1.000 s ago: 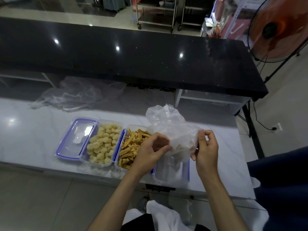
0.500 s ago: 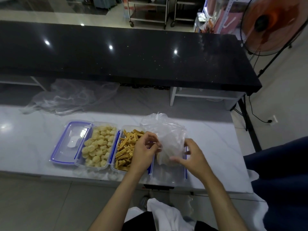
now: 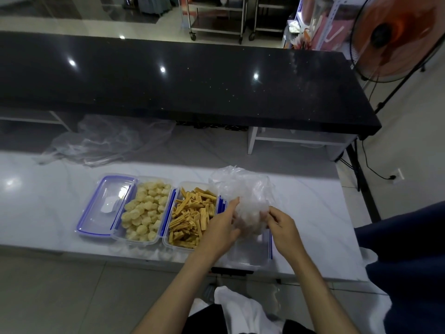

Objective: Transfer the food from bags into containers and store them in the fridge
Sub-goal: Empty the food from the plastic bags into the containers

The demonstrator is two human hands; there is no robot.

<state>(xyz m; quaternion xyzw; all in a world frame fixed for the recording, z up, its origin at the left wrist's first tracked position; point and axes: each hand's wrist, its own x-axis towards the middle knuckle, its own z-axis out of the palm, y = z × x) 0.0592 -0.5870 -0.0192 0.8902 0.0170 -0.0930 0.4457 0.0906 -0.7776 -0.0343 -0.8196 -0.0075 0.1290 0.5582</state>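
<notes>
A crumpled clear plastic bag sits between my hands above an empty clear container at the right end of the row. My left hand holds the bag's left side, its fingers curled against the plastic. My right hand pinches the bag's right side. What the bag holds is hidden by the crumpled plastic. To the left stand a container of yellow-brown sticks and a container of pale round pieces, both uncovered.
A blue-rimmed lid lies at the left end of the row on the white marble counter. Empty clear bags lie behind. A raised black countertop runs across the back. A dark sleeve is at the right.
The bag has come down from chest height toward the empty container and is more bunched up. Both hands lowered with it and closed in on its sides.
</notes>
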